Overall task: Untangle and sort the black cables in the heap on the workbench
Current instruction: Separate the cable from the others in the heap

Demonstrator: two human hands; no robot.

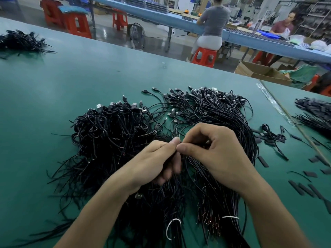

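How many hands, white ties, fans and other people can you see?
Hands: 2, the left hand and the right hand, both holding cables
White ties: 2
Fans: 1
Other people: 2
Total: 7

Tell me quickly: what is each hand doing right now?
Left hand: closed, gripping a bunch of black cables.
Right hand: closed, thumb and forefinger pinching strands of the black cables.
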